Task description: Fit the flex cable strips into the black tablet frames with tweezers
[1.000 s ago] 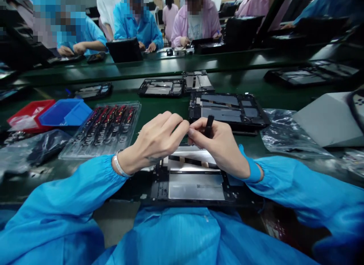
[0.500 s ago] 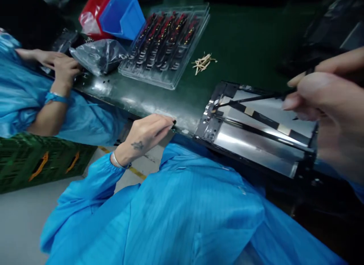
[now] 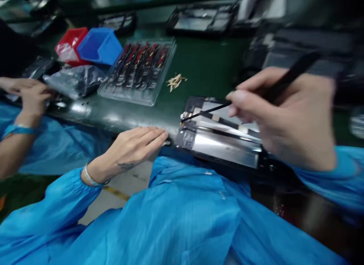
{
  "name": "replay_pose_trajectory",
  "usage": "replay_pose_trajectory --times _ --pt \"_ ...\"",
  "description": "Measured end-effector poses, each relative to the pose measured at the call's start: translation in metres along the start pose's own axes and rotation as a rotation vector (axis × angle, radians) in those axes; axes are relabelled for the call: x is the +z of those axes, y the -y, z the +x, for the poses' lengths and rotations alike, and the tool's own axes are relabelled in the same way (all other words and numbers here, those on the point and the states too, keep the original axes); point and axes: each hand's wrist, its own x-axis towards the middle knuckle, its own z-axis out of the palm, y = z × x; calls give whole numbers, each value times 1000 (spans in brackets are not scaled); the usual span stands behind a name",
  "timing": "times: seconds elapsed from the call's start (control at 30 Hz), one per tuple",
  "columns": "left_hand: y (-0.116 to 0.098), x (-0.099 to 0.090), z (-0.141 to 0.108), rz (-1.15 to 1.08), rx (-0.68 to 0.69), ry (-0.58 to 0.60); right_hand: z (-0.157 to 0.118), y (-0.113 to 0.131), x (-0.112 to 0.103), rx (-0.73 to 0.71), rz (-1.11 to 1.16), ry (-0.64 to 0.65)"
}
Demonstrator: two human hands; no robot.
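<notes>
My right hand (image 3: pixel 290 113) grips black tweezers (image 3: pixel 210 110), whose tip reaches the upper left end of an opened device (image 3: pixel 224 145) with silver panels and dark strips. The device lies at the table's near edge. To its left, my left hand (image 3: pixel 133 147) rests at the edge with its fingers pressed together. Whatever those fingers may hold is hidden; a small pale bit shows beside the fingertips. Behind the device lies a small pile of pale sticks (image 3: pixel 176 82).
A clear tray (image 3: pixel 139 71) of red and black parts stands behind, beside a plastic bag (image 3: pixel 75 81), a blue bin (image 3: pixel 99 46) and a red bin (image 3: pixel 71 46). A co-worker's hands (image 3: pixel 31 96) are at the far left. More devices (image 3: pixel 201 20) lie at the back.
The camera view has shifted, showing more of the table's back. My right hand with the tweezers shows more fully. My left hand has turned palm down, and the dark bit at its fingertips no longer shows.
</notes>
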Motion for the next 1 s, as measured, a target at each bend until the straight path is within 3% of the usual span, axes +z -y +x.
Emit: replay_pose_trajectory --times 0.17,0.3,0.43,0.6,0.7,0.87,1.0 --pt "12 -7 88 301 107 -325 7 3 5 6 106 -34" --pt "10 -5 130 417 86 -392 8 2 1 3 172 -38" --pt "17 1 133 220 11 -407 9 0 -1 -35 170 -22" --pt "26 2 128 -533 -303 -447 13 -4 -5 -138 -8 25" --pt "25 1 128 -798 -432 -441 14 -5 -6 -177 -88 80" --pt "21 1 126 -832 -498 -456 12 -8 -7 -229 -187 -7" --pt "25 11 117 -666 -373 -261 8 -11 -20 -266 -294 -27"
